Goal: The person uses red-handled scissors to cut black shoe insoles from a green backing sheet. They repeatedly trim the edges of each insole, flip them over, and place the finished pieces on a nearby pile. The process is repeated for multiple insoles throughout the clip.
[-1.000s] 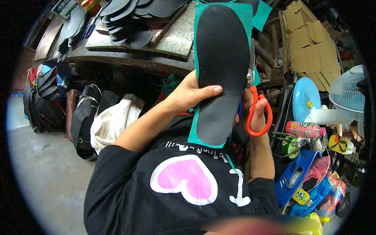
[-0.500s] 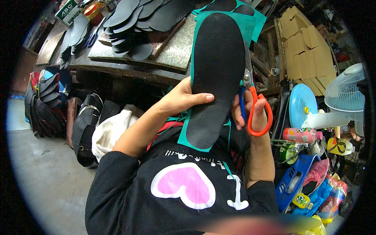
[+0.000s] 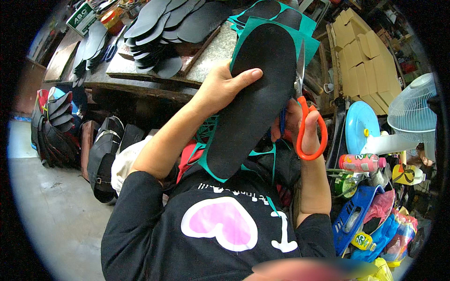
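Note:
A long black insole (image 3: pixel 262 84) lies over a teal sheet (image 3: pixel 211 169), whose edge shows around it. My left hand (image 3: pixel 227 84) is closed on both at the left side, thumb on top and fingers hidden underneath. Along the insole's right edge are scissors (image 3: pixel 303 108) with an orange and a blue handle, held in my right hand (image 3: pixel 294 119). One blade points up beside the teal edge; the other is hidden. The blue handle is mostly behind the insole. More teal sheet with black insoles (image 3: pixel 288 18) lies beyond the far end.
Stacked black insoles (image 3: pixel 201 23) cover the workbench (image 3: pixel 220 54) ahead. A bundle of black pieces (image 3: pixel 54 126) and a black bag (image 3: pixel 103 159) stand at left. Right are cardboard pieces (image 3: pixel 368 70), a fan (image 3: pixel 412 110), a pink bottle (image 3: pixel 361 162) and a blue basket (image 3: pixel 349 222).
The insole and teal sheet have tilted, their near end swinging left. My left hand has moved up and slightly right with them. The blue scissor handle has slipped further behind the insole.

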`<state>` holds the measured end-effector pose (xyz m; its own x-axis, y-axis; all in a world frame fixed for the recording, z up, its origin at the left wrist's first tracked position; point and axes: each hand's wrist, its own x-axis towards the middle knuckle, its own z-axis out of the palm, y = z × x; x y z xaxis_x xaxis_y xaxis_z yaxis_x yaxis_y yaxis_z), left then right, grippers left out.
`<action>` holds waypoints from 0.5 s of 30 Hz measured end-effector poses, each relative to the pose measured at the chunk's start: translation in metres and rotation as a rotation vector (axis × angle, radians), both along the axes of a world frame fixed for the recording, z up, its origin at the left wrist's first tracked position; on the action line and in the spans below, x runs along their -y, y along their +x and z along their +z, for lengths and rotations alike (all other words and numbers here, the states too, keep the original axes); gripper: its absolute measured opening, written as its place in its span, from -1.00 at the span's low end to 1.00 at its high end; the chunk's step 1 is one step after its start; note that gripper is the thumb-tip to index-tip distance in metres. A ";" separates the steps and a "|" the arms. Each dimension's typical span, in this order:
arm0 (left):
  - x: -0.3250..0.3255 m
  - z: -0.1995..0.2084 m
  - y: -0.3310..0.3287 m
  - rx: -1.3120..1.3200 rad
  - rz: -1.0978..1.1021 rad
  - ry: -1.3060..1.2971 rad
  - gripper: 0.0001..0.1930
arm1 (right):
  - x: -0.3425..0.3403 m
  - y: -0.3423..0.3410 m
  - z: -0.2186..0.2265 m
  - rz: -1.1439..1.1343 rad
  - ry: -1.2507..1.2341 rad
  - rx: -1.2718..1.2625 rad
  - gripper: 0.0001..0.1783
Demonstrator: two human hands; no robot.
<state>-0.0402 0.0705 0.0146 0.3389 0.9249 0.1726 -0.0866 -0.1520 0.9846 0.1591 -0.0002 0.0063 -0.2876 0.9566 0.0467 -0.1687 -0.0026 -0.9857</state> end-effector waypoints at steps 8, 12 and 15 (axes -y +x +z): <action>0.001 0.004 -0.010 -0.018 -0.071 -0.047 -0.63 | 0.005 0.013 0.003 0.113 -0.079 0.053 0.07; 0.003 0.003 -0.016 -0.173 -0.177 0.010 -0.62 | 0.007 0.005 0.000 0.013 -0.026 -0.010 0.04; 0.001 0.003 -0.024 -0.175 -0.173 -0.021 -0.62 | 0.009 0.014 0.001 0.117 -0.067 0.008 0.04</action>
<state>-0.0645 0.0693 0.0180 0.5155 0.8533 0.0785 0.0628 -0.1290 0.9897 0.1728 -0.0091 0.0076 -0.3978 0.9173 -0.0189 -0.1556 -0.0877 -0.9839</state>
